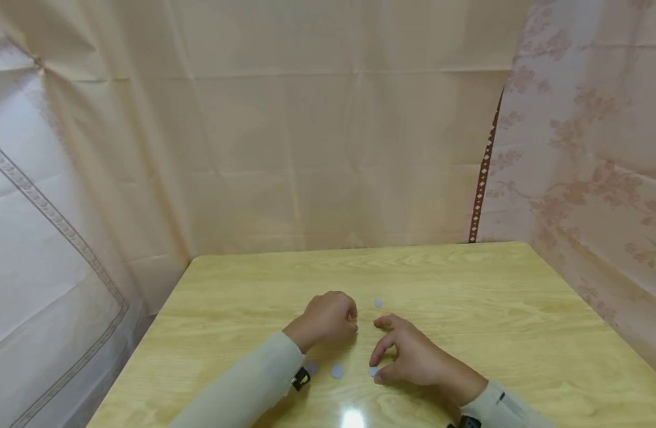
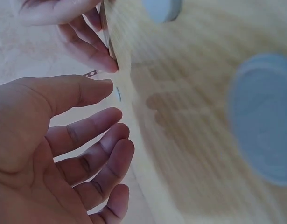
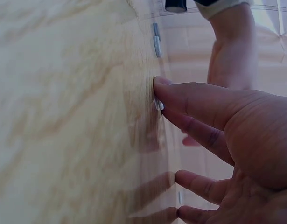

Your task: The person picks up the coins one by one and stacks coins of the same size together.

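Note:
Several pale, round discs lie flat on the wooden table. In the head view my right hand (image 1: 413, 356) has thumb and index finger at opposite edges of one small disc (image 1: 373, 371), pinching it at the tabletop. The right wrist view shows that gripped disc (image 3: 159, 105) between thumb and finger, the other fingertips touching the wood. My left hand (image 1: 328, 318) hovers over the table farther forward, fingers loosely curved with nothing in them; its palm (image 2: 17, 154) faces the left wrist camera. One disc (image 1: 336, 371) and another disc (image 1: 310, 367) sit below the left forearm.
A single disc (image 1: 378, 303) lies farther out, beyond both hands. The wood-grain table (image 1: 242, 279) ends at a beige curtain (image 1: 328, 148), with patterned cloth (image 1: 590, 178) on the right. Black wrist bands (image 1: 301, 378) sit on the sleeves.

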The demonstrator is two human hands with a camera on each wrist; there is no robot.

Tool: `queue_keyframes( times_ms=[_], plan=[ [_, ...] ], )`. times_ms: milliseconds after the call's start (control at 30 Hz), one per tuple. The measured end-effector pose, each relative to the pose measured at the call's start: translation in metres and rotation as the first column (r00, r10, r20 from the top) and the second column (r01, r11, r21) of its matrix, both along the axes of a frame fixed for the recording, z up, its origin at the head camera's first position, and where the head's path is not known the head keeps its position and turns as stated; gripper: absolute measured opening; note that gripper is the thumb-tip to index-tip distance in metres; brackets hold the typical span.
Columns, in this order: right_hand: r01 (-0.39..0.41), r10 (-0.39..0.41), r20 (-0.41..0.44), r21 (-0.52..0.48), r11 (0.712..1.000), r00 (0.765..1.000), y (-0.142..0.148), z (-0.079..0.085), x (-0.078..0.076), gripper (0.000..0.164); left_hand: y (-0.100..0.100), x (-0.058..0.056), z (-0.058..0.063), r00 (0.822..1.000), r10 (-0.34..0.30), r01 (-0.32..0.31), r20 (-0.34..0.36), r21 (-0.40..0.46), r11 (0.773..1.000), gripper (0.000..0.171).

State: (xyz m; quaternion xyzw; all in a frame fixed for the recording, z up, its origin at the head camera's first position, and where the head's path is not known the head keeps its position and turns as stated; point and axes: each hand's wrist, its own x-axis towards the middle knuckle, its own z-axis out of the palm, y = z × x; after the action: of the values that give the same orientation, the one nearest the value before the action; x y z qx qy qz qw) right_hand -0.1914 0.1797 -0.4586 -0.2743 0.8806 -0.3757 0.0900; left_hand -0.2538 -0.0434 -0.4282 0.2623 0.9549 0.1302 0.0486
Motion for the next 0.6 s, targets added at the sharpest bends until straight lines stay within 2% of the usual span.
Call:
queue_keyframes(
  times_ms=[133, 333, 600],
  plan=[
    [0.009, -0.009, 0.008, 0.006, 1.000, 1.000, -0.001, -0.001, 0.002, 0.017, 0.011, -0.009, 0.000, 1.000, 0.026, -0.026, 0.002, -0.038, 0.999, 0.025],
    [-0.002, 0.002, -0.013, 0.001, 1.000, 1.000, -0.001, -0.002, 0.002, 0.017, 0.026, -0.022, 0.001, 0.998, 0.063, -0.063, -0.007, -0.033, 0.997, 0.033],
    [-0.003, 0.003, -0.009, -0.006, 1.000, 1.000, -0.001, 0.001, 0.000, 0.016, 0.042, -0.036, -0.004, 0.998, 0.067, -0.066, 0.018, -0.041, 0.997, 0.038]
  ],
)
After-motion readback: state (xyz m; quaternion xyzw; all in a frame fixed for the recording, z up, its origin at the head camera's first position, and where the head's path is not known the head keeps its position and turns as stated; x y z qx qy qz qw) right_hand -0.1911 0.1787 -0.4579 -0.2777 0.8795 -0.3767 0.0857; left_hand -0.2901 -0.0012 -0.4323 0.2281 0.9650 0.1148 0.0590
